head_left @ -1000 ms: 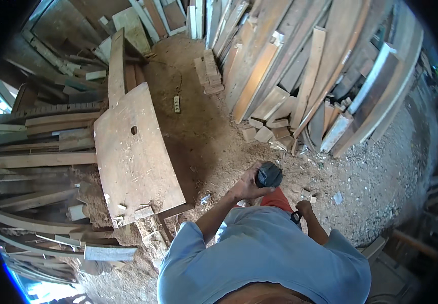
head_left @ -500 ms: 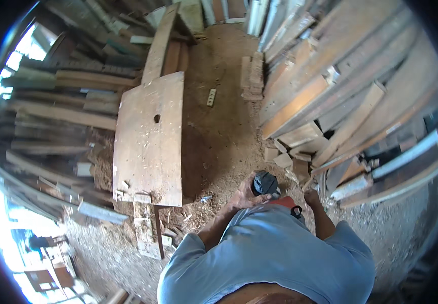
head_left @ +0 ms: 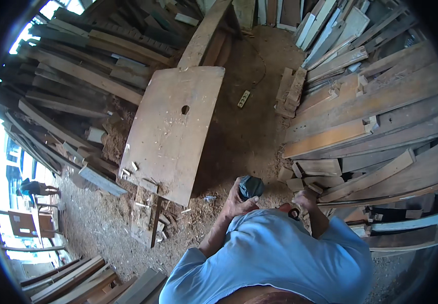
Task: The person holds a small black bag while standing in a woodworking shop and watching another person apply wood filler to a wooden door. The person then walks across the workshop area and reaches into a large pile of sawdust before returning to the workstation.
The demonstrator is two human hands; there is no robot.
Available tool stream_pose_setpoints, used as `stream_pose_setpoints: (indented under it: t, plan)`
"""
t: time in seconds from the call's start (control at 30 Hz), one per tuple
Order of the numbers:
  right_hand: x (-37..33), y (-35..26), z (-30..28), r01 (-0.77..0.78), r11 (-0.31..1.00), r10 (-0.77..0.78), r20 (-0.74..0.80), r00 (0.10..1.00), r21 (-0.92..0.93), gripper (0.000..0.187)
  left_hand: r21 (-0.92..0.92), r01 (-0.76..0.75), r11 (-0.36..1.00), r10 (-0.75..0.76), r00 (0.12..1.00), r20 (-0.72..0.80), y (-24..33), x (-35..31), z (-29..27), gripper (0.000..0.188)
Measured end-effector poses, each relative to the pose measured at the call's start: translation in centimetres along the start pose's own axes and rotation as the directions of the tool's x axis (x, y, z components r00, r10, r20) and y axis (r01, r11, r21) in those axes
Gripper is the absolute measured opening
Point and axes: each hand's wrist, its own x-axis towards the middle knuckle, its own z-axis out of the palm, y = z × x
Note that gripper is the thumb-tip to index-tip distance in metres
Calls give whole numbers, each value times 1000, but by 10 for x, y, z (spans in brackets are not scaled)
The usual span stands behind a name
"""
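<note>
My left hand (head_left: pixel 235 203) is wrapped round a rounded, dark grey-green thing (head_left: pixel 251 187) with a crumpled-looking top, held in front of my chest. Its exact kind does not show. Further right, my right hand (head_left: pixel 306 198) is raised with its fingers curled in, close above small wood offcuts (head_left: pixel 323 181). Whether anything is inside those fingers is hidden. Below the hands, a strip of red and a small black loop (head_left: pixel 294 214) show at the front of my light blue shirt (head_left: pixel 280 248).
To the left stands a wooden worktop (head_left: pixel 173 137) with a hole and scattered shavings. A power strip (head_left: pixel 244 99) lies on the floor beyond. Planks (head_left: pixel 366 116) are stacked at right, more timber (head_left: pixel 92 71) at left. Shavings cover the ground; a person (head_left: pixel 36 188) is far left.
The view has turned left, so the worktop and planks sit further right and tilted. The dark thing stays in my left hand, now shifted slightly left. My right hand stays raised.
</note>
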Motion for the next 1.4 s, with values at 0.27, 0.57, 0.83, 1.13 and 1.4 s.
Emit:
stream_pose_setpoints:
  t: [0.27, 0.57, 0.83, 1.13, 1.4]
  plan:
    - [115, 60, 55, -181, 940, 283, 370, 885, -288, 25, 4, -81, 997, 80, 991, 107, 25, 88, -68, 71]
    - [209, 58, 72, -683, 602, 704, -130, 699, -415, 43, 85, -131, 988, 126, 990, 67, 23, 145, -145, 79]
    - [124, 236, 76, -453, 592, 629, 32, 776, -667, 39, -52, -45, 998, 41, 996, -79, 13, 186, -168, 83]
    - [340, 256, 50, 30, 689, 316, 336, 887, -724, 23, -51, -20, 999, 15, 995, -100, -1, 325, -174, 73]
    - [480, 275, -91, -350, 872, 434, 208, 877, -342, 25, -153, -103, 983, 108, 994, 23, 72, 520, -117, 62]
